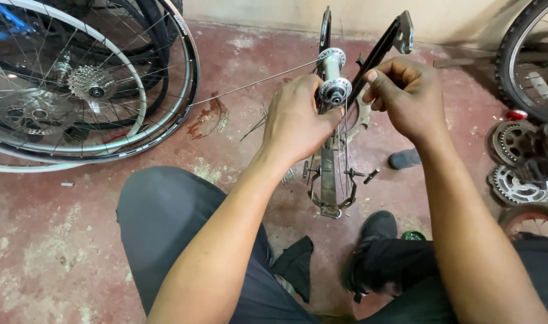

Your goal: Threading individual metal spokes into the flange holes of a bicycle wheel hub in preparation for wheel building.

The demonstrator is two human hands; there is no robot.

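Observation:
A silver wheel hub (332, 73) sits between the two black arms of a metal stand (328, 180) on the floor. My left hand (298, 120) grips the hub's near side from the left, and a thin spoke (250, 84) sticks out of the hub toward the left. My right hand (406, 96) is at the hub's right flange, its fingers pinched together beside the stand's right arm (382, 48). Several loose spokes hang down from the hub in front of the stand.
Several bicycle wheels (82, 90) with a cassette and a disc rotor lean at the left. Sprockets and chainrings (517, 174) lie at the right under a tyre (526, 60). My knees (166, 210) and a black shoe (370, 240) frame the stand.

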